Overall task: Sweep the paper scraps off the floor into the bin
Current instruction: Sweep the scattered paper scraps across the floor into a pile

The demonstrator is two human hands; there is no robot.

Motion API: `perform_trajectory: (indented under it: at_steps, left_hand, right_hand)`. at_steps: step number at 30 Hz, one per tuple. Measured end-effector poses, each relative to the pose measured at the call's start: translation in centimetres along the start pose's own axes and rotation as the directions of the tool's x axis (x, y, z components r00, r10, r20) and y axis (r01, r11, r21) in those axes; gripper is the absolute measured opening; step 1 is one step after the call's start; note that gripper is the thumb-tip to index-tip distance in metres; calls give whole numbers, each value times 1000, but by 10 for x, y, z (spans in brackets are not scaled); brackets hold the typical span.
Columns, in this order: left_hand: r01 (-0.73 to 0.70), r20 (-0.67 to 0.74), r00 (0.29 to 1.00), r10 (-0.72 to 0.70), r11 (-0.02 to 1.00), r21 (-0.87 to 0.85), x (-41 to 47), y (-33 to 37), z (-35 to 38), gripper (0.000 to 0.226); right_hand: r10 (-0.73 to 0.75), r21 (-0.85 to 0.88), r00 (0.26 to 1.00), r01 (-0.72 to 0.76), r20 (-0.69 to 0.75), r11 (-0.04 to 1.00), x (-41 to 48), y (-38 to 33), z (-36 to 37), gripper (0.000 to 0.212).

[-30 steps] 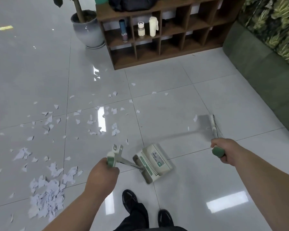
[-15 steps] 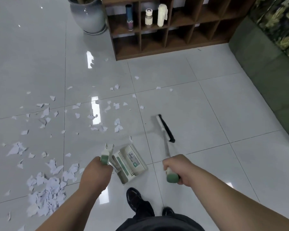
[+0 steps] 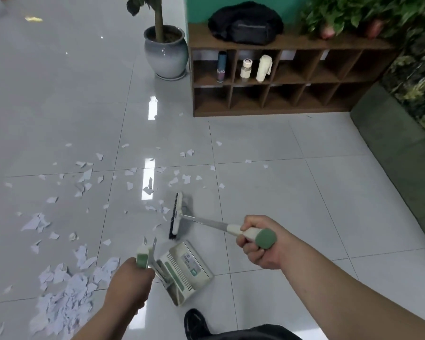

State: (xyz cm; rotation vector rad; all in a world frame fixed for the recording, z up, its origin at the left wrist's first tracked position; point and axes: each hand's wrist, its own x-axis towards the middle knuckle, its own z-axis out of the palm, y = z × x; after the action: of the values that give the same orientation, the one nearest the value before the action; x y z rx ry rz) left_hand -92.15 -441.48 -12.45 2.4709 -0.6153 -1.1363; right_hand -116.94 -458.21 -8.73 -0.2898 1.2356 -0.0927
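Right hand [image 3: 258,244] closed around the green-capped handle of the broom [image 3: 178,217], whose black bristles meet the tiled floor [image 3: 292,192] beside the nearest paper scraps [image 3: 64,298]. Left hand [image 3: 130,283] clenched on the handle of the dustpan [image 3: 184,271], which sits on the floor just below the brush head. Scraps lie scattered across the floor's left half, heaped densest toward its lower-left corner.

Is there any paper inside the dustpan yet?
No: the dustpan held by the left hand looks empty, while the paper scraps lie on the floor beside it.
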Motion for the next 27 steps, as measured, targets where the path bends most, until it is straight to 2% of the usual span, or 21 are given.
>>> perform_trajectory:
  at_steps: [2,10,15,20,27]
  left_hand:
    - [7,-3,1000,-7,1000,-24,1,0,1,13]
    - [58,-12,998,-59,994,-92,10,24,19,14]
    - [67,-48,996,-72,993,-98,23,71,35,15]
    - [46,-87,995,-52,996,-70,37,136,59,13]
    - [42,-152,988,-27,995,91,63,200,88,13]
  right_hand:
    - [-12,4,1000,12,-17,1000,-6,-5,-7,32]
    - [-192,-263,956,130,-222,956,-8,-47,-44,35]
    - [-286,-367,898,156,-333,917,5,-110,-81,21]
    - [-323,-431,860,137,-396,892,25,-183,-131,21]
    - [-324,-504,850,81,-415,860,56,-273,-184,16]
